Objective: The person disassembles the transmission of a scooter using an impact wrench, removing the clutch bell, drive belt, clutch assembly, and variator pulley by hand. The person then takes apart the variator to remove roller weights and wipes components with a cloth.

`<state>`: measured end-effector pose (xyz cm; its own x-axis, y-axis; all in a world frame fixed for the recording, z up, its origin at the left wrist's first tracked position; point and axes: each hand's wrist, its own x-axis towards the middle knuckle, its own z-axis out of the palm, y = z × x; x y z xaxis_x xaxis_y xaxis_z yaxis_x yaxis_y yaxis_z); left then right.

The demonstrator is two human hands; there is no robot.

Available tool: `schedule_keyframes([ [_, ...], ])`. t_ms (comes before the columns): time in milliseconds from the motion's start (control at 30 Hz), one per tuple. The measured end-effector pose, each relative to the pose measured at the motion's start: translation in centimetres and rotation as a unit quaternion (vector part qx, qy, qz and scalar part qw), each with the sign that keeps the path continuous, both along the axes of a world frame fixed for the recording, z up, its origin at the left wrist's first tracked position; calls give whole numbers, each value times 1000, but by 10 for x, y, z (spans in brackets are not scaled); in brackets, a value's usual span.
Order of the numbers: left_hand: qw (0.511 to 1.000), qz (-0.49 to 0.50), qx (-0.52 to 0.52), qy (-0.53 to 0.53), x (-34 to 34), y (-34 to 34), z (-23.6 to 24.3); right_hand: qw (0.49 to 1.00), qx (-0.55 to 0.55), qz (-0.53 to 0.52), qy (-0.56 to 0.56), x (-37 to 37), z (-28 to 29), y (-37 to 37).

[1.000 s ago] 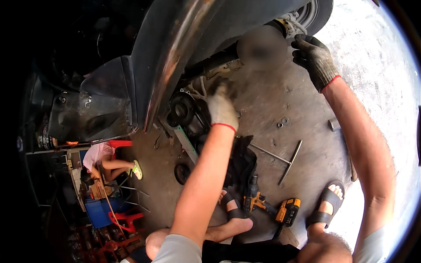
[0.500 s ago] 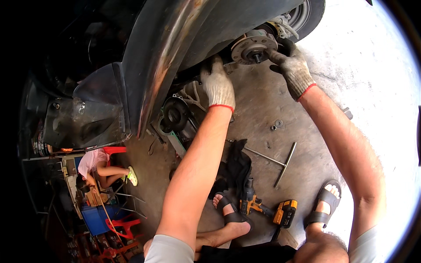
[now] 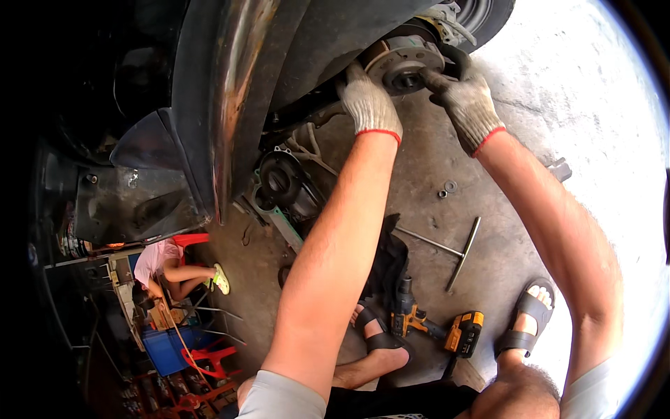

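At the underside of a dark vehicle body (image 3: 241, 84) with a scuffed edge, a grey metal disc with a central hub (image 3: 406, 78) hangs near a wheel (image 3: 480, 28). My right hand (image 3: 464, 98), in a soiled knit glove with red cuff, is closed on the disc's right side, fingers curled round its rim. My left hand (image 3: 368, 101), gloved alike, reaches up at the disc's left edge, fingers bent and partly hidden, on something I cannot make out. Below, a black round casing (image 3: 279, 180) lies beside greenish-edged metal parts (image 3: 283, 227).
On the concrete floor (image 3: 433, 181) lie nuts or washers (image 3: 447, 190), a T-handle wrench (image 3: 464, 255), black cloth (image 3: 391, 258) and a yellow-black cordless tool (image 3: 408, 318). At lower left a person (image 3: 157, 269) sits on a red seat beside a blue bin (image 3: 164, 349).
Both my hands have moved to the disc: the left one up and to the right from lower parts, the right one leftward, its fingers closing round the rim.
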<state>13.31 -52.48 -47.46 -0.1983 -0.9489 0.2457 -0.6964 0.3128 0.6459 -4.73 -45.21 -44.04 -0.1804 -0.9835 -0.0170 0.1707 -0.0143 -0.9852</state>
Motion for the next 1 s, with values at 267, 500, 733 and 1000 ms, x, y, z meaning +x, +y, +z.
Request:
schedule_keyframes([
  [267,842,47,51,535,-52,35,19,997,-8,-12,78,-24,-19,10],
  [500,741,198,92,635,-43,34,39,998,-38,-20,51,-5,-21,-3],
  [733,938,323,-9,-128,-58,17,28,986,-82,-39,141,-8,-18,-5],
  [1000,913,390,-80,-87,-57,15,23,977,-95,-86,169,-8,-21,-6],
])
